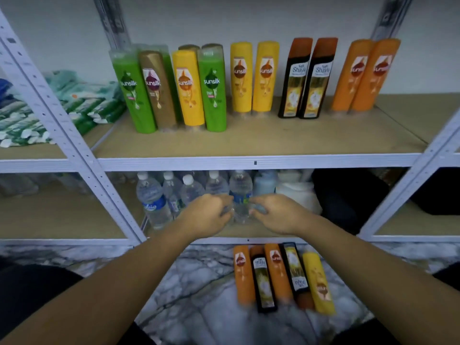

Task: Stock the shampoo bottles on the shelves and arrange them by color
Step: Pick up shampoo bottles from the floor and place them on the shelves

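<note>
Shampoo bottles stand on the upper shelf (249, 143): a mixed group of green (132, 95), golden brown (156, 90), yellow (186, 88) and green (212, 90), then a yellow pair (252, 78), a black pair (306, 78) and an orange pair (366, 75). Several more lie on the floor below: orange (242, 275), black (262, 282), orange, black, yellow (318, 282). My left hand (206, 215) and my right hand (276, 212) reach into the lower shelf. Their curled fingers close from both sides on the base of a clear water bottle (240, 192).
More water bottles (151, 197) crowd the lower shelf's left part. A white container (296, 192) and a black bag (348, 195) sit to the right. Green-white packets (74, 100) are piled on the neighbouring upper shelf. White uprights (74, 135) frame the bay. The floor is marble (199, 282).
</note>
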Demonstrator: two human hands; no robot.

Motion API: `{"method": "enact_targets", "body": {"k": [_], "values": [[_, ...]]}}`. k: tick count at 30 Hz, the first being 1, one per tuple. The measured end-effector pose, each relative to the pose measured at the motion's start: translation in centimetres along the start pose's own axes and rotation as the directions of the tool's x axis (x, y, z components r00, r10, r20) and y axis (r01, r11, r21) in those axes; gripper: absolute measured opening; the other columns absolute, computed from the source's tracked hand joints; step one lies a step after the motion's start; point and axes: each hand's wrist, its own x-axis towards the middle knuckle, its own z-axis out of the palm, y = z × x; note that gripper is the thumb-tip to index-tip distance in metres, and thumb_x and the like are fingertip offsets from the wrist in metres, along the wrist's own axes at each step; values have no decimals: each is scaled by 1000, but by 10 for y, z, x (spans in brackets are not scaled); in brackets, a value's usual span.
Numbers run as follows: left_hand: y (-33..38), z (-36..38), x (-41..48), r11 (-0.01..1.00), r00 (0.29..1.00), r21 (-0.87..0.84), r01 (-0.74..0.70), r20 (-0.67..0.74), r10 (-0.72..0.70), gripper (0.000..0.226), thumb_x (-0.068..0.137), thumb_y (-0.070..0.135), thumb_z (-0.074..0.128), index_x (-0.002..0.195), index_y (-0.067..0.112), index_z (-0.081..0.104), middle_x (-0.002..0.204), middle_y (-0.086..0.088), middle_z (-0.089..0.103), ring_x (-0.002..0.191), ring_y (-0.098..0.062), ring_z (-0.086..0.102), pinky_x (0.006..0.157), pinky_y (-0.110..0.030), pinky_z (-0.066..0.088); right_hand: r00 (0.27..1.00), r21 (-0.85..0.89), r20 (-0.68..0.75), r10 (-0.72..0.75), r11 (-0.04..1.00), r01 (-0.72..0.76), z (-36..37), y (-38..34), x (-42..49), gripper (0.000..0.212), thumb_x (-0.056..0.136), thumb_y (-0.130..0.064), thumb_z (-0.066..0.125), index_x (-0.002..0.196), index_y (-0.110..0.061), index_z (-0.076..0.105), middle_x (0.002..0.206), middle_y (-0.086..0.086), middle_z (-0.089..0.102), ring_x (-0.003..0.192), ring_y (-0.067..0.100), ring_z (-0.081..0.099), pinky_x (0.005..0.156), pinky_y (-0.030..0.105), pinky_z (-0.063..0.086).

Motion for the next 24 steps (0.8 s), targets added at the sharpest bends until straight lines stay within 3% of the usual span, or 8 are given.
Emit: {"method": "enact_targets", "body": {"k": [2,6,10,13,19,21,24], "values": [[-2,29,-7,996,991,-47,70,121,-63,38,100,35,52,129,12,59,101,-11,69,94,-26,64,79,-37,52,993,0,98,70,997,-71,35,12,-9,43,99,-42,47,133,-19,60,129,10,65,119,30,59,96,40,50],[8,82,-19,991,959,-80,110,271,-84,44,98,36,55,132,9,59,129,-15,64,119,-31,58,96,-39,49,948,68,273,165,979,-190,102,28,-36,31,100,-33,48,118,-15,67,122,10,67,111,29,60,84,32,46],[18,128,-28,988,931,-107,112,359,-67,44,91,45,53,121,16,66,120,-10,69,112,-30,61,91,-38,50,885,118,396,243,943,-312,152,36,-57,33,98,-34,48,121,-16,64,127,11,64,114,31,60,93,37,49],[15,162,-31,984,898,-117,135,434,-71,51,88,52,52,123,16,63,117,-10,69,111,-32,62,89,-40,51,865,162,430,260,920,-357,176,37,-62,33,97,-32,52,126,-19,61,128,10,62,108,28,59,89,35,50],[8,210,-28,968,847,-117,220,516,-130,58,97,44,56,145,13,48,143,-12,55,130,-29,52,104,-42,45,834,225,460,304,869,-441,208,49,-54,20,97,-34,53,111,-23,62,120,7,64,97,24,59,77,32,45],[3,224,-25,965,833,-116,236,535,-140,58,98,44,55,146,12,47,146,-11,53,132,-29,49,107,-42,43,827,230,458,324,856,-463,216,55,-50,26,98,-35,53,117,-19,61,119,8,63,98,24,57,80,32,45],[-4,246,-19,962,837,-107,250,524,-159,58,99,43,53,148,14,43,143,-11,55,130,-29,51,105,-43,44,815,240,430,388,821,-518,231,65,-39,36,99,-35,53,128,-16,57,130,10,57,115,30,57,96,37,48]]}}
